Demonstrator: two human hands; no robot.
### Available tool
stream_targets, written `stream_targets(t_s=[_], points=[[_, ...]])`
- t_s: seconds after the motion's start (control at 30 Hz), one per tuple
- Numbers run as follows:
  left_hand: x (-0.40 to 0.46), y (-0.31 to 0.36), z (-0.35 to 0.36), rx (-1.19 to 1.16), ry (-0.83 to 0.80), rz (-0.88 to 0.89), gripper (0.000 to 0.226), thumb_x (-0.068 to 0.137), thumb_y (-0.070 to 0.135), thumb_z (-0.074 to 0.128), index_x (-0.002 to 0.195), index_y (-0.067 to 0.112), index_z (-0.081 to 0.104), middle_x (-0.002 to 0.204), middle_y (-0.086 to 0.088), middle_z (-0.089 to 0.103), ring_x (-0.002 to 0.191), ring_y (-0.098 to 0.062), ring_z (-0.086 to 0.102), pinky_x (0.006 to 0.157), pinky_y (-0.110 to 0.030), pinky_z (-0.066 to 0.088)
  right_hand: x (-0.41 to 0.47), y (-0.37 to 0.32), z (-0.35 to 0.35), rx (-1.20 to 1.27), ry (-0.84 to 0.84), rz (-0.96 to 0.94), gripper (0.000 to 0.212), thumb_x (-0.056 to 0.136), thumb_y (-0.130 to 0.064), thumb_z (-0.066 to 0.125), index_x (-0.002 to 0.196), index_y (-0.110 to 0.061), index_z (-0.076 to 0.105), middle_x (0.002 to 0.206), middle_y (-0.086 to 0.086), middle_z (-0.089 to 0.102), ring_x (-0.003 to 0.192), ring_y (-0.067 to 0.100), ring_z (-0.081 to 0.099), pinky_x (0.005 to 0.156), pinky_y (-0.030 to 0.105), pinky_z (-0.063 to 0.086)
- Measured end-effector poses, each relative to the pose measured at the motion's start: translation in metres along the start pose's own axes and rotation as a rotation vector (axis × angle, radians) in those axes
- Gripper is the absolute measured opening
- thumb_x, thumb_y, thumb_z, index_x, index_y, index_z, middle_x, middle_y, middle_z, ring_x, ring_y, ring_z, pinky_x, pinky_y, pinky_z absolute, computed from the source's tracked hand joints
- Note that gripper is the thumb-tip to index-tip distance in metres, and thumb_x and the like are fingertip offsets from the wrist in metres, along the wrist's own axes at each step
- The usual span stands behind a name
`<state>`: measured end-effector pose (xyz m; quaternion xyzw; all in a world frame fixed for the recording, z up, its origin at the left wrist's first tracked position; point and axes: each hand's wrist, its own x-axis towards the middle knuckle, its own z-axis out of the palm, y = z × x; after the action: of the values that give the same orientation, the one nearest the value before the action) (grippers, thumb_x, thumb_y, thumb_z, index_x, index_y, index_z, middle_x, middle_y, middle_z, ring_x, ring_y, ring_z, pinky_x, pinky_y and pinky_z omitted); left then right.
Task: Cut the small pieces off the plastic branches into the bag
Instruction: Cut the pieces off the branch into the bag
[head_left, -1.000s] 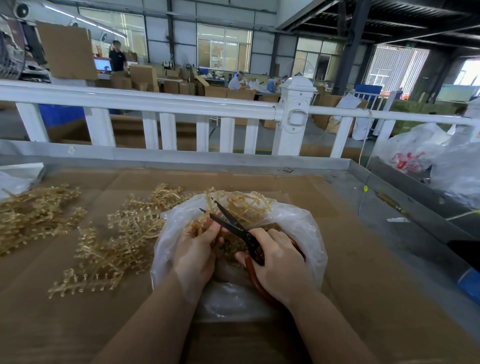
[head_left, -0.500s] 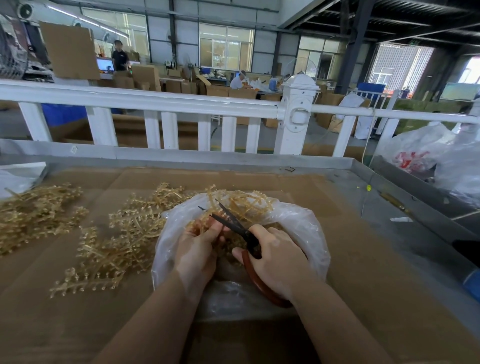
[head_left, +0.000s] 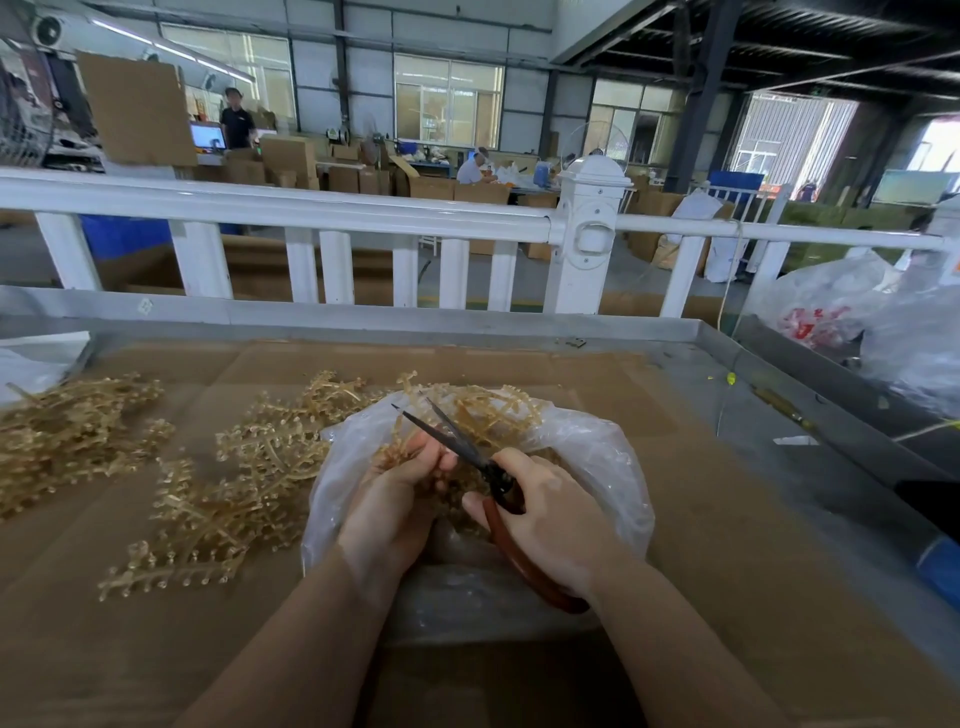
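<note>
My right hand (head_left: 550, 525) still grips the red-handled scissors (head_left: 485, 475), blades now slightly narrower, probably mid-snip; my left hand (head_left: 397, 499) pinches a plastic branch (head_left: 467, 410) just ahead, over the clear bag (head_left: 602, 457); trimming continues.

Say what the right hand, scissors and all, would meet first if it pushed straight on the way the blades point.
Probably the plastic branch over the bag: the right hand aims the scissors, blades apart, up and left past the left hand's fingers. Depth is unclear, so those fingers might be grazed first.
</note>
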<state>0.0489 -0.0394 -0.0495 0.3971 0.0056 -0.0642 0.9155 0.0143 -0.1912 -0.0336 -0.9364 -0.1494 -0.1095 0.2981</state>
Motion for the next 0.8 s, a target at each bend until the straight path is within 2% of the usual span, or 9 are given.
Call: stream_targets(t_s=[0.13,0.27,0.4,0.57,0.67,0.8], points=[[0.0004,-0.0004,-0.0017,-0.001,-0.032,-0.011,0.003,0.073,0.007,0.056,0.074,0.010,0.058,0.060,-0.004,0.055,0.046,-0.009,0.054,0.046,-0.017,0.047,0.0017,-0.0003,-0.0039,0.022,-0.016,-0.002,0.031,0.088,-0.052,0.054,0.108,-0.029,0.054,0.100,-0.005,0.059,0.096,0.012,0.053,0.084,0.027,0.044],[0.0019,-0.0023,-0.0024,0.044,-0.025,-0.004,0.005,0.072,0.007,0.057,0.076,0.009,0.059,0.060,-0.003,0.055,0.047,-0.009,0.054,0.047,-0.018,0.048,0.0014,-0.0003,-0.0008,-0.072,0.007,-0.014,0.037,0.089,-0.054,0.052,0.117,-0.030,0.052,0.106,-0.005,0.059,0.102,0.012,0.051,0.081,0.022,0.038],[-0.0003,-0.0031,-0.0004,0.049,-0.032,0.014,0.011,0.078,0.005,0.055,0.073,0.008,0.065,0.057,-0.002,0.060,0.047,-0.009,0.058,0.047,-0.019,0.049,0.0029,0.0000,0.0011,-0.113,0.025,-0.029,0.039,0.088,-0.057,0.051,0.118,-0.031,0.050,0.106,-0.005,0.058,0.103,0.012,0.050,0.084,0.022,0.040],[0.0011,-0.0054,-0.0032,0.077,-0.024,0.032,0.012,0.092,0.003,0.049,0.094,0.001,0.061,0.065,-0.004,0.064,0.061,-0.015,0.063,0.055,-0.023,0.054,0.0033,0.0009,0.0007,-0.111,-0.009,-0.019,0.038,0.088,-0.058,0.049,0.116,-0.032,0.048,0.105,-0.004,0.055,0.102,0.015,0.048,0.086,0.027,0.042],[0.0017,-0.0068,-0.0035,0.087,-0.025,0.031,0.013,0.093,0.003,0.048,0.093,0.001,0.061,0.065,-0.004,0.066,0.059,-0.012,0.066,0.055,-0.023,0.054,0.0033,0.0002,-0.0012,-0.118,-0.031,-0.007,0.037,0.088,-0.057,0.050,0.112,-0.030,0.049,0.103,-0.003,0.055,0.101,0.017,0.049,0.086,0.030,0.042],[0.0028,-0.0077,-0.0039,0.114,-0.052,0.032,0.014,0.086,0.005,0.053,0.095,0.000,0.063,0.071,-0.006,0.068,0.066,-0.015,0.069,0.057,-0.025,0.055,0.0058,-0.0016,-0.0053,-0.115,-0.049,0.003,0.035,0.088,-0.056,0.051,0.110,-0.029,0.050,0.098,-0.005,0.051,0.101,0.017,0.049,0.082,0.027,0.038]])
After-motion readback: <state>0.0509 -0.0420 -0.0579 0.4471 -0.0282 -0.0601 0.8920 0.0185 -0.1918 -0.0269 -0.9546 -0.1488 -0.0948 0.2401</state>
